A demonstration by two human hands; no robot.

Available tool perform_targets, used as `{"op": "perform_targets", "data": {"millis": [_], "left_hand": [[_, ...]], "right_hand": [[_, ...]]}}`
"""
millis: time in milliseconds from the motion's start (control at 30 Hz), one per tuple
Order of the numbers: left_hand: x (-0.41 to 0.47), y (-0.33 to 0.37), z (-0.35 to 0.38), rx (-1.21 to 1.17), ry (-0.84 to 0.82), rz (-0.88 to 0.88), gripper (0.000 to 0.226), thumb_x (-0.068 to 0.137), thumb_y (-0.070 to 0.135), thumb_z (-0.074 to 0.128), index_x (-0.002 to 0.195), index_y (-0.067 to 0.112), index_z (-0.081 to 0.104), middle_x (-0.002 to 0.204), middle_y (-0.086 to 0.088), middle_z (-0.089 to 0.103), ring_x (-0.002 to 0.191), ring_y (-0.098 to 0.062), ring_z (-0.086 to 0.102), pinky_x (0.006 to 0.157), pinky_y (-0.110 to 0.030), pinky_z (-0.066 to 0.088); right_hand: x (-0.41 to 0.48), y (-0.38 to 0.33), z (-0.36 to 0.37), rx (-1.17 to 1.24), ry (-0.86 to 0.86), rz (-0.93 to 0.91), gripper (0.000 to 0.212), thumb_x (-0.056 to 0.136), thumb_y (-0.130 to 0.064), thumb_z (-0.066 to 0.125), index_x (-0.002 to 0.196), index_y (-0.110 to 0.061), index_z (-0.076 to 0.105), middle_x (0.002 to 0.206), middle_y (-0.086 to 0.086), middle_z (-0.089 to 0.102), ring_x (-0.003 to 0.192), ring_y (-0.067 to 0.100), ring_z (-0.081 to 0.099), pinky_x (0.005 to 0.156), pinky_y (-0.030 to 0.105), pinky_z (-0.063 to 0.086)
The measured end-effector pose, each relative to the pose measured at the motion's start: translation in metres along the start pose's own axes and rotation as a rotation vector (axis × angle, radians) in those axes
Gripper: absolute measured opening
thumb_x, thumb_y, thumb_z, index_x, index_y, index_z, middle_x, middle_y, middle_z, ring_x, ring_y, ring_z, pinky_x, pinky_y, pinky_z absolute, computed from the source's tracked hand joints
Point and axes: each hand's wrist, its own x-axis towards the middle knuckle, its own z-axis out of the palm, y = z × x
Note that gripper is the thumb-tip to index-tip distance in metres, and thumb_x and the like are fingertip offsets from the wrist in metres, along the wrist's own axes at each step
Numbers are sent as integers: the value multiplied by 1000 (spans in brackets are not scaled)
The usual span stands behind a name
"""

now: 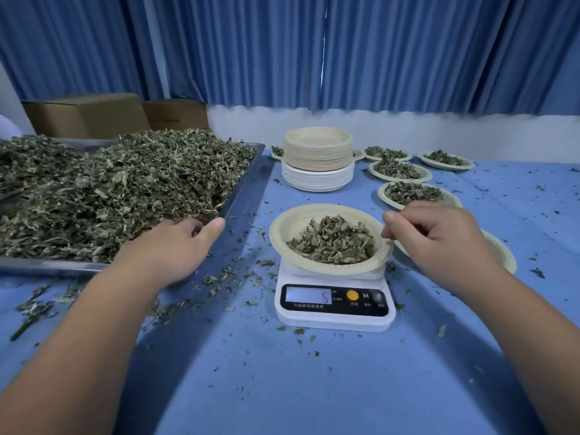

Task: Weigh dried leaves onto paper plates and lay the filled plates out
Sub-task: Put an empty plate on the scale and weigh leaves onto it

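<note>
A paper plate point(290, 224) holding a small heap of dried leaves point(332, 241) sits on a white digital scale point(334, 318) whose display reads 5. My right hand point(439, 243) is at the plate's right rim, thumb above and curled fingers against the edge, seemingly pinching it. A metal tray point(248, 180) on the left is piled with dried leaves point(125, 189). My left hand point(172, 246) lies at that tray's near right corner. Its fingers are curled into the edge of the pile and its thumb sticks out.
A tall stack of empty paper plates point(317, 158) stands behind the scale. Several filled plates point(398, 169) lie in rows at the back right, and one plate point(505, 255) is partly hidden behind my right hand. Leaf crumbs litter the blue tablecloth point(314, 387). Cardboard boxes point(88, 116) stand behind the tray.
</note>
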Motion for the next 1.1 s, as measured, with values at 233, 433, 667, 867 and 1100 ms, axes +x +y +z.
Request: {"op": "perform_targets", "data": {"millis": [233,433,667,867,1100], "left_hand": [[-9,5,3,3,125,94,55,95,63,33,125,22,53,94,3,53,83,-20,55,81,-41,52],[-10,7,4,-86,232,131,42,94,53,49,117,19,56,77,2,56,64,-16,56,50,-27,40],[-10,3,-1,-268,238,98,29,87,54,61,94,25,60,56,1,52,36,-9,42,36,-19,27],[-9,-2,-7,-390,382,105,9,95,31,58,90,27,64,61,-4,59,33,-10,38,31,-18,26],[-4,-6,-6,-399,410,133,20,99,14,52,98,30,63,74,-5,63,36,-14,38,29,-18,26]], "right_hand": [[-1,-3,0,-1,-13,26,33,92,-28,57,60,-36,62,65,-5,63,72,13,57,58,14,37],[-2,-5,0,-2,-32,25,32,92,-30,56,61,-32,64,67,-4,65,72,13,58,59,13,38],[-3,-5,-1,6,-33,50,32,92,-25,58,61,-30,66,67,-2,65,69,10,58,56,9,36],[-3,-6,-1,8,-27,58,32,92,-26,57,62,-29,67,66,-2,65,66,9,57,54,9,35],[-3,-6,-2,19,-27,57,31,92,-26,57,63,-26,68,66,0,64,67,13,56,53,11,36]]}}
